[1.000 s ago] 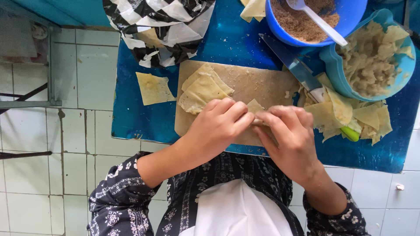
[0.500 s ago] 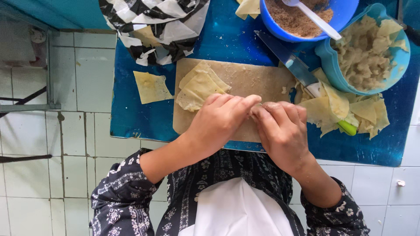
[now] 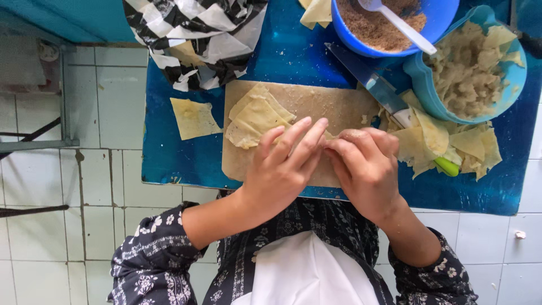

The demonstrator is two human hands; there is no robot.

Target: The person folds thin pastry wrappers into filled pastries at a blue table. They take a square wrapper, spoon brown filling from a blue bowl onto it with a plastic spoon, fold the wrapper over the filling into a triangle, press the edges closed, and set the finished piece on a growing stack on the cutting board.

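Note:
My left hand (image 3: pixel 279 169) and my right hand (image 3: pixel 367 166) meet over the near edge of a wooden board (image 3: pixel 339 104). Together they pinch a small pale dough wrapper (image 3: pixel 330 135), which the fingers mostly hide. The left fingers lie stretched over it and the right fingers curl against it. A small stack of flat wrappers (image 3: pixel 254 118) lies on the board just beyond my left hand.
The board sits on a blue table (image 3: pixel 169 161) over a tiled floor. One wrapper (image 3: pixel 195 118) lies at the left and more wrappers (image 3: pixel 451 144) at the right. A knife (image 3: pixel 372 85), a blue bowl of brown crumbs (image 3: pixel 384 25), a bowl of pale filling (image 3: pixel 471 70) and a black-and-white bag (image 3: pixel 197 34) stand behind.
Both hands stay together on the wrapper. My left fingers have stretched further over it, and the hands have shifted slightly on the board.

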